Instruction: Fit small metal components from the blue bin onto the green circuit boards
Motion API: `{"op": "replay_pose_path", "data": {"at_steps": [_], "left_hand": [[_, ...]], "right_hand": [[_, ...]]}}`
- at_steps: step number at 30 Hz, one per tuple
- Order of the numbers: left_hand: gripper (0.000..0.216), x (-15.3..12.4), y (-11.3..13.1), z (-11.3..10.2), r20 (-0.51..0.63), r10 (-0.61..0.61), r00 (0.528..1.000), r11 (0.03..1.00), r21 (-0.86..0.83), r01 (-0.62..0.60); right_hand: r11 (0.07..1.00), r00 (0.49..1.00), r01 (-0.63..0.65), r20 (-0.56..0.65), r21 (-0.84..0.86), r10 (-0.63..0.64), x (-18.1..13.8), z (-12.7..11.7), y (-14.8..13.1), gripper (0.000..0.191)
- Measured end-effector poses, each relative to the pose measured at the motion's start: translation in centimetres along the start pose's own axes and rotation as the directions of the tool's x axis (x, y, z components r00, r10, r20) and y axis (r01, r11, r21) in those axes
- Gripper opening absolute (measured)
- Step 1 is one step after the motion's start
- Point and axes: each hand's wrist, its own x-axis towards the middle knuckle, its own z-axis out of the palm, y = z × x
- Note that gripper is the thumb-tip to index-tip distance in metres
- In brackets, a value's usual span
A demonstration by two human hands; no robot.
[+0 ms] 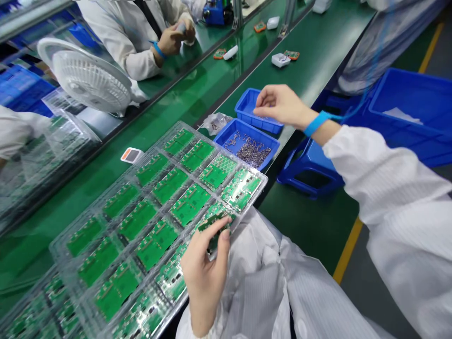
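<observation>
Left hand [205,278] pinches a green circuit board [215,227]; right hand [284,106], fingertips pressed together, over a blue parts bin [251,116]; I'd flag a slipped grip dropping the board.

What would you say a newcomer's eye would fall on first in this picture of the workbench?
A clear plastic tray of green circuit boards fills the lower left, where the left hand grips one green circuit board at the near edge. Up to the right, the right hand, wearing a blue wrist strap, hovers at a small blue plastic bin, beside a blue plastic tray of small metal parts.
</observation>
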Motion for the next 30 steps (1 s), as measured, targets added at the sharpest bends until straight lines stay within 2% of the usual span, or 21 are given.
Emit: {"op": "replay_pose_path", "data": {"at_steps": [1,2,3,5,8,11,18,20,21,23,25,26,28,30], "left_hand": [[0.024,0.0,0.0,0.0,-0.031,-0.003,1.000,1.000,0.010,0.003],[0.025,0.0,0.0,0.0,-0.066,0.003,0.998,1.000,0.024,-0.002],[0.025,0.2,0.0,0.0,-0.100,0.020,0.995,0.999,0.041,-0.016],[0.025,0.5,0.1,0.1,-0.156,0.072,0.985,0.995,0.075,-0.060],[0.022,0.7,0.4,0.3,-0.183,0.153,0.971,0.984,0.119,-0.132],[0.018,0.4,0.6,0.4,-0.165,0.202,0.965,0.975,0.129,-0.182],[0.011,-0.7,0.4,-0.1,-0.141,0.229,0.963,0.973,0.071,-0.221],[0.009,-0.8,0.3,-0.2,-0.151,0.227,0.962,0.974,0.064,-0.219],[0.008,-0.9,0.3,-0.3,-0.156,0.221,0.963,0.975,0.066,-0.213],[0.006,-1.0,0.2,-0.3,-0.169,0.191,0.967,0.981,0.062,-0.183],[0.006,-1.2,-0.1,-0.3,-0.177,0.135,0.975,0.991,0.038,-0.131],[0.007,-1.2,-0.3,-0.3,-0.180,0.102,0.978,0.995,0.021,-0.100],[0.012,-1.3,-0.5,-0.2,-0.186,0.045,0.981,0.999,-0.001,-0.046],[0.018,-1.4,-0.6,-0.2,-0.187,0.021,0.982,1.000,0.000,-0.022]], "right_hand": [[0.979,0.999,-0.035,0.029,0.203,0.030,-2.0,0.9,-1.7,0.024],[0.912,0.995,-0.069,0.094,0.404,0.034,-4.1,1.8,-3.4,0.028],[0.838,0.984,-0.107,0.179,0.536,0.011,-6.2,2.7,-5.1,0.031],[0.717,0.938,-0.217,0.344,0.662,-0.034,-10.2,4.4,-8.1,0.041],[0.614,0.856,-0.359,0.510,0.703,-0.084,-14.5,6.1,-11.0,0.045],[0.559,0.801,-0.439,0.589,0.703,-0.110,-16.7,7.5,-12.0,0.045],[0.451,0.721,-0.561,0.677,0.694,-0.146,-18.6,9.5,-11.9,0.049],[0.454,0.723,-0.553,0.673,0.699,-0.156,-19.2,9.8,-12.0,0.045],[0.472,0.743,-0.518,0.649,0.713,-0.163,-19.6,9.9,-12.0,0.042],[0.563,0.817,-0.370,0.547,0.739,-0.181,-20.3,10.0,-12.2,0.032],[0.697,0.893,-0.128,0.387,0.706,-0.228,-20.9,10.3,-12.3,0.020],[0.749,0.915,0.007,0.299,0.662,-0.272,-21.2,10.5,-12.4,0.014],[0.795,0.912,0.247,0.145,0.554,-0.384,-21.5,10.8,-12.4,0.008],[0.786,0.875,0.418,0.033,0.455,-0.484,-21.8,11.0,-12.6,0.008]]}}
